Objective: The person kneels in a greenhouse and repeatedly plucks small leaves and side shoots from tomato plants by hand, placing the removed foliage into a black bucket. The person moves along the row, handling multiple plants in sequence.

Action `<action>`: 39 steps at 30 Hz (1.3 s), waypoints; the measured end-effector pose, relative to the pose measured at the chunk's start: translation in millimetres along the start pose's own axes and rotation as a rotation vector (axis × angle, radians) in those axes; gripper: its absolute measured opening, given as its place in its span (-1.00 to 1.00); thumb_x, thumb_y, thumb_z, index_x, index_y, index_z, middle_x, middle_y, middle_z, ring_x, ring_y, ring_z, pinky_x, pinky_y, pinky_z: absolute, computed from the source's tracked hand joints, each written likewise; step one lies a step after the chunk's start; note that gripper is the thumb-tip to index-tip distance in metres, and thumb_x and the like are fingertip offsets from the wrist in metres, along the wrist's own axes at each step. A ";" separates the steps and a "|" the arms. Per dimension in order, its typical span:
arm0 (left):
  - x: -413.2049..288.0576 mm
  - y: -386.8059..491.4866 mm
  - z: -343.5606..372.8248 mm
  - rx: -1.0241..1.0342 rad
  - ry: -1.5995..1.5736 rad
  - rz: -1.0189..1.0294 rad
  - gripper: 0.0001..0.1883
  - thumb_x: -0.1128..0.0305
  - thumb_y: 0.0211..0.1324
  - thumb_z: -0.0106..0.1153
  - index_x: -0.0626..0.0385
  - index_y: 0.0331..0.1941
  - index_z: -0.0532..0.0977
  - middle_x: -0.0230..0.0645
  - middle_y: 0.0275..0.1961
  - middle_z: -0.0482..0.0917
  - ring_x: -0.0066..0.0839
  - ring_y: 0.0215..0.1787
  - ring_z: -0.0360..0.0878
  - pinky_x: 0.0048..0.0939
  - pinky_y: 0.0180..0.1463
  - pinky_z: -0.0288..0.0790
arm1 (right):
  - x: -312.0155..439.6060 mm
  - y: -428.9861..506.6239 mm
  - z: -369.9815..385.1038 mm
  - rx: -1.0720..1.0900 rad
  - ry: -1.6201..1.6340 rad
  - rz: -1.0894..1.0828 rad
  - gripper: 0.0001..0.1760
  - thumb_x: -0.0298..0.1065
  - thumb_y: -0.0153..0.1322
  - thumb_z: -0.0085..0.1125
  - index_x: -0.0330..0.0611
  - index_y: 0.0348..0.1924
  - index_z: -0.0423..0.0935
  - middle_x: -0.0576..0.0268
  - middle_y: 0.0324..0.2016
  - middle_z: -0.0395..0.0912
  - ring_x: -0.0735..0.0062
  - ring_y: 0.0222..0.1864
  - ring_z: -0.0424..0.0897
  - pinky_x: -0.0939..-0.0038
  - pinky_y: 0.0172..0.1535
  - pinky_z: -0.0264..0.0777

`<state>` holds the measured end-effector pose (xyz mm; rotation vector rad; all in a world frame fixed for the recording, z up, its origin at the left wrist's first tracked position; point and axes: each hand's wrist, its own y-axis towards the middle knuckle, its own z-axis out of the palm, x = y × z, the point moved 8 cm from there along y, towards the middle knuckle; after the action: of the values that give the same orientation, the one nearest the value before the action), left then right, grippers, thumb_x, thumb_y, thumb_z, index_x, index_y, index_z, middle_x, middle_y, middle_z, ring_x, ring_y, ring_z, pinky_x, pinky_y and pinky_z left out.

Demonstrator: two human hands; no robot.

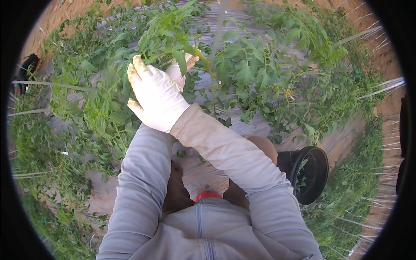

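My right hand (159, 96), in a white glove with yellow-brown stained fingertips, reaches across my left forearm. Its back faces me, thumb and fingers spread apart against tomato foliage (162, 42). Its palm side is hidden. Behind it, mostly covered, is my left hand (177, 73), also gloved. Its stained fingertips show beside a thick green tomato stem (203, 58), and a leaf hangs in front of them. Whether they grip the stem cannot be seen. A pale string (218, 32) rises from near that stem towards the camera.
A black bucket (310, 175) with some green leaves inside lies tilted by my right knee. More tomato plants (256, 68) grow through silvery plastic mulch (208, 87). Pale strings (55, 85) slant up at both sides. A dark figure or object (28, 70) is at the far left.
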<state>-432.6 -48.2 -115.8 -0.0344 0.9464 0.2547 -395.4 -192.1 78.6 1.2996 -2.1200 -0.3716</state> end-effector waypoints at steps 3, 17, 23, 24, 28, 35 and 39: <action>-1.8 -1.4 12.0 0.052 0.032 -0.079 -0.59 0.31 0.42 0.11 0.31 0.21 0.41 -0.03 0.22 0.56 -0.23 0.17 0.61 -0.20 0.28 0.45 | 1.3 -3.1 0.3 -0.028 0.020 -0.012 -0.11 -0.07 0.28 0.34 -0.54 0.30 0.27 -0.39 0.30 0.27 -0.03 0.12 0.48 0.14 0.19 0.38; 25.7 -9.5 19.0 -0.050 -0.013 -0.033 -0.57 0.17 0.52 -0.07 0.19 0.27 0.43 -0.26 0.23 0.57 -0.40 0.19 0.54 -0.34 0.29 0.43 | -151.3 -40.4 -147.9 -0.694 0.826 0.553 -0.72 -0.52 0.56 -0.02 -0.29 0.09 0.55 0.15 -0.18 0.71 0.60 -0.34 0.64 0.62 -0.35 0.57; 82.5 0.8 31.9 0.227 0.238 0.045 -0.66 0.30 0.36 0.08 0.12 0.14 0.54 -0.28 0.12 0.65 -0.35 0.11 0.61 -0.31 0.21 0.47 | -207.3 -56.0 -105.4 -0.154 0.943 0.805 -0.63 -0.32 0.41 0.36 -0.35 0.00 0.60 0.25 -0.22 0.71 0.64 -0.33 0.57 0.57 -0.25 0.46; 86.7 -0.1 36.7 0.186 0.254 0.071 -0.68 0.30 0.34 0.11 0.12 0.10 0.57 -0.29 0.10 0.67 -0.36 0.09 0.64 -0.32 0.18 0.49 | -213.0 -56.8 -102.6 -0.111 0.995 0.776 -0.64 -0.35 0.40 0.38 -0.36 0.00 0.60 0.25 -0.22 0.70 0.63 -0.32 0.57 0.56 -0.22 0.47; 88.5 -1.0 81.9 0.115 0.274 0.198 -0.68 0.25 0.31 0.16 0.09 0.06 0.61 -0.35 0.06 0.69 -0.32 0.01 0.67 -0.29 0.07 0.54 | -230.8 -59.1 -106.8 -0.091 0.791 0.660 -0.65 -0.52 0.40 0.35 -0.38 0.03 0.56 0.24 -0.19 0.69 0.56 -0.24 0.62 0.47 -0.10 0.54; 74.9 -17.9 104.5 0.096 0.232 0.068 -0.63 0.19 0.34 0.12 0.11 0.13 0.53 -0.31 0.10 0.66 -0.30 0.07 0.63 -0.26 0.13 0.50 | -224.7 -66.5 -122.1 0.077 0.417 0.656 -0.81 -0.52 0.45 0.26 -0.31 -0.08 0.61 0.30 -0.27 0.67 0.60 -0.30 0.56 0.45 -0.21 0.51; 67.5 -22.2 105.2 0.079 0.223 0.031 -0.59 0.16 0.35 0.10 0.12 0.16 0.49 -0.28 0.13 0.64 -0.28 0.11 0.61 -0.24 0.17 0.48 | -220.0 -70.1 -119.8 0.030 0.619 0.680 -0.86 -0.51 0.48 0.21 -0.33 -0.11 0.60 0.30 -0.30 0.67 0.59 -0.34 0.57 0.44 -0.24 0.51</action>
<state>-305.9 -41.4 -110.4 0.0255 1.1792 0.2452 -198.5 -23.6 55.3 0.5286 -1.8662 0.3159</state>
